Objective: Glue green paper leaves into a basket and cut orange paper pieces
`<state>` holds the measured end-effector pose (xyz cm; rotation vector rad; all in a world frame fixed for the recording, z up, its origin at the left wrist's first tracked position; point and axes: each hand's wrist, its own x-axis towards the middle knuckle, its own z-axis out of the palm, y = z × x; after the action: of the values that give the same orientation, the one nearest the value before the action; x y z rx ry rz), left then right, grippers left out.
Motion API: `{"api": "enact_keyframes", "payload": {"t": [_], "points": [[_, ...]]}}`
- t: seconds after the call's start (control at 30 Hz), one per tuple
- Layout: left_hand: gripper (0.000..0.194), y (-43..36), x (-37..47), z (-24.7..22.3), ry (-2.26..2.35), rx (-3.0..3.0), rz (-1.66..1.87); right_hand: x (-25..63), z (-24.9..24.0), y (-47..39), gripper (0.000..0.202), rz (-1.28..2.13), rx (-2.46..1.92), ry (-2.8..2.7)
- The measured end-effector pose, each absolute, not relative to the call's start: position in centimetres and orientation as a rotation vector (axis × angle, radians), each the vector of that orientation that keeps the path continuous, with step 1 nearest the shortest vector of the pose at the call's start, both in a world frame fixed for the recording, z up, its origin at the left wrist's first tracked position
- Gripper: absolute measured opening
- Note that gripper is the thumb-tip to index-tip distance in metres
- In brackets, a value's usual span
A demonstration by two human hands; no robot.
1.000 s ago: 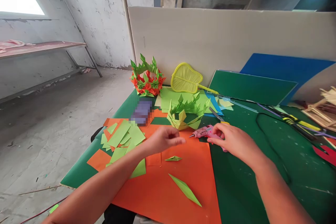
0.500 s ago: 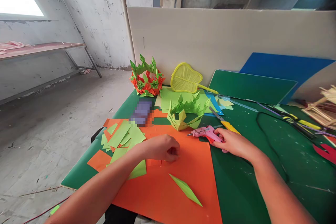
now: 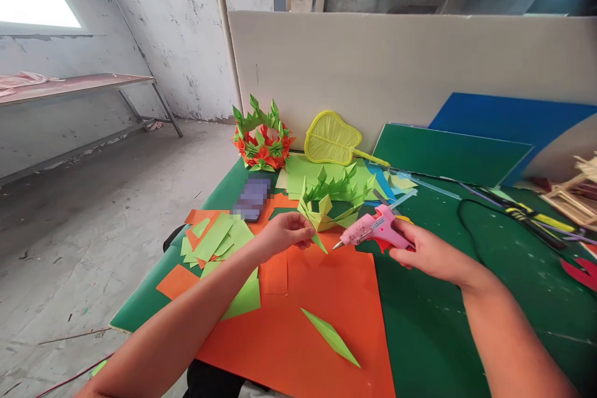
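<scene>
My left hand (image 3: 291,231) pinches a small green folded paper piece (image 3: 319,242), its pointed end sticking out to the right. Wrapped around the handle of a pink glue gun (image 3: 373,227) is my right hand (image 3: 415,245). The gun's metal nozzle points left, close to the tip of the green piece. Just behind both hands stands a light green folded-paper crown (image 3: 321,216). Nearer to me, a second green pointed piece (image 3: 332,337) lies on the large orange sheet (image 3: 298,336).
Green paper sheets (image 3: 214,239) lie in a loose pile at left, near a phone (image 3: 252,198). Behind are a red-and-green paper crown (image 3: 262,143) and a yellow fan (image 3: 331,138). Yellow-handled tools (image 3: 536,216), a black cable and wooden sticks (image 3: 576,193) lie at right.
My right hand has lifted the glue gun off the table. My left hand has moved up and slightly left, and a green piece now shows in its fingers.
</scene>
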<state>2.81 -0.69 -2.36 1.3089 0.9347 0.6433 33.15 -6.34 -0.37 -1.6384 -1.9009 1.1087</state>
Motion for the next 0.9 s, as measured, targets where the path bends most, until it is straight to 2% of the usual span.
{"api": "enact_keyframes", "payload": {"t": [0.07, 0.27, 0.47, 0.9], "points": [[0.036, -0.7, 2.9, -2.4, 0.955, 1.276, 0.659, 32.7, -0.3, -6.3, 0.042, 1.053, -1.601, -1.941], [0.038, -0.6, 2.8, -2.8, 1.013, 1.297, 0.674, 31.2, -0.4, -6.1, 0.049, 0.743, -1.718, -1.828], [0.039, -0.7, 2.9, -2.8, 1.010, 1.278, 0.679, 29.8, -0.8, -6.1, 0.038, 0.490, -1.791, -1.910], [0.040, -0.8, 3.0, -2.7, 0.991, 1.196, 0.673, 29.6, -1.7, -6.1, 0.025, 0.428, -1.800, -1.955]]}}
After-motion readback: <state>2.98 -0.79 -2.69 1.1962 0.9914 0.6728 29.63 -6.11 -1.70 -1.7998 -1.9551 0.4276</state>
